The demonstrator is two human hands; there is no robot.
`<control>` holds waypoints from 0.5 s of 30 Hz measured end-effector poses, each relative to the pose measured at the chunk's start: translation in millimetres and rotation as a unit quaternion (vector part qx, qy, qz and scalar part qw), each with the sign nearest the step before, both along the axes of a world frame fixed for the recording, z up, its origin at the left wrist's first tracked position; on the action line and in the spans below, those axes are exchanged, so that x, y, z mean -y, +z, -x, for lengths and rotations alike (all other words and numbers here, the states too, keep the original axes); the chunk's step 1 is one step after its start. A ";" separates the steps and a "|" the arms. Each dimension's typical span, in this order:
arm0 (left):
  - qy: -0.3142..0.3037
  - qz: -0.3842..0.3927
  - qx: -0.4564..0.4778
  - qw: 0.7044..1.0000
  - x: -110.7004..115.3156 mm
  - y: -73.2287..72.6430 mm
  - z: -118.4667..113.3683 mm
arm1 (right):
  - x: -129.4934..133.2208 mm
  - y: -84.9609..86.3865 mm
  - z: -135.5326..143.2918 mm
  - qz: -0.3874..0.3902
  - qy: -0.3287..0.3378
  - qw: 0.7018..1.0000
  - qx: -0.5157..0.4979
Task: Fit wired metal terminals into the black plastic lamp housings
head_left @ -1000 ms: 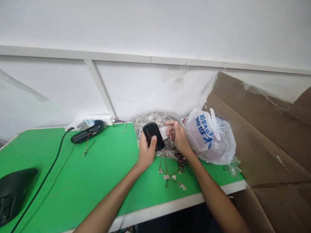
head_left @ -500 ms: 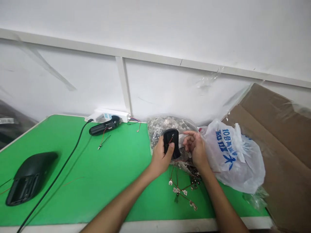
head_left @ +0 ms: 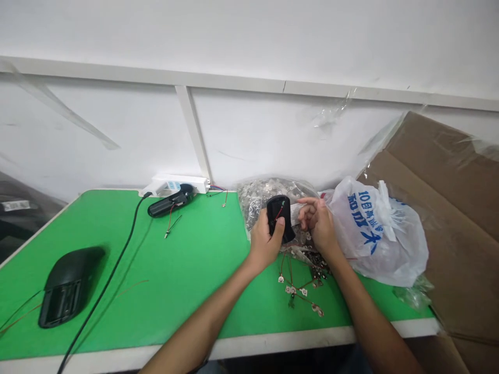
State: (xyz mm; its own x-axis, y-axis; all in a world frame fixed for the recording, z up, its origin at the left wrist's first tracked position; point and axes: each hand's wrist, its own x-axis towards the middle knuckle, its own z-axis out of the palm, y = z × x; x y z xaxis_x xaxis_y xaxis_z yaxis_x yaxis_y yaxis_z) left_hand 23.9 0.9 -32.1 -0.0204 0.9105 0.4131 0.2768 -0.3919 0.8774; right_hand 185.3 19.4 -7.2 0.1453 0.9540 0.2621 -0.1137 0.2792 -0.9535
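A black curved plastic shell (head_left: 289,228) with a short red wire inside is gripped in my left hand (head_left: 264,241), thumb pressed on its front. My right hand (head_left: 320,224) is just right of the shell, apart from it. Its index finger points toward the shell and the other fingers curl loosely; I see nothing held in them. Behind both hands lies a clear plastic bag (head_left: 255,195) full of small metal pieces. Below them, small metal contact plates (head_left: 290,290) on thin red and dark wires spread over the green table top (head_left: 187,270).
A white knotted bag with blue print (head_left: 362,234) stands at right against brown cardboard (head_left: 440,208). A black device (head_left: 66,285) with an open compartment lies at left. Near the white power strip (head_left: 198,184) is another black part (head_left: 166,205). A black cable (head_left: 117,259) crosses the table.
The camera view has shifted slightly. My left hand still holds the black shell, now turned a little, and my right hand stays beside it.
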 end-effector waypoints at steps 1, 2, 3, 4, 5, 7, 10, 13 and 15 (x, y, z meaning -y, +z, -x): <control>-0.001 -0.003 0.000 1.000 0.0 -0.4 -0.1 | -0.8 -0.4 -0.9 0.000 -0.002 1.000 -0.006; -0.001 -0.005 -0.001 1.000 0.0 -0.9 -0.1 | -1.5 -0.7 -1.7 0.002 -0.002 1.000 -0.013; 0.001 -0.004 -0.002 1.000 0.0 -1.5 0.0 | -2.1 -1.0 -2.4 0.007 0.000 1.000 -0.020; 0.005 0.000 -0.003 1.000 0.0 -2.2 0.2 | -2.6 -1.3 -2.8 0.014 0.004 1.000 -0.026; 0.009 0.006 -0.004 1.000 0.0 -2.7 0.3 | -2.9 -1.7 -3.1 0.020 0.007 0.999 -0.032; 0.009 0.014 -0.009 1.000 0.1 -3.1 0.5 | -2.9 -2.2 -3.1 0.024 0.007 0.999 -0.039; 0.007 0.011 -0.006 1.000 0.8 -1.1 0.5 | -1.6 -1.8 -1.7 0.007 -0.001 1.000 -0.027; 0.015 0.009 0.006 1.000 2.3 2.0 0.3 | 0.0 -0.2 -0.5 -0.009 0.001 1.000 -0.016; 0.015 0.006 0.007 1.000 3.1 3.2 -0.2 | 0.1 0.6 -0.9 -0.011 0.007 1.000 -0.025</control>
State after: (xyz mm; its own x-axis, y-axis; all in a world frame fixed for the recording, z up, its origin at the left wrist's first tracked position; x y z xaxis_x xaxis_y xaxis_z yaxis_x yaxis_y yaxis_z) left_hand 24.2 -2.2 -28.9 -0.0528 0.9144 0.4013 0.2750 -0.3730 0.8862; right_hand 186.3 19.4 -6.6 0.1447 0.9504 0.2752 -0.1655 0.2975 -0.9403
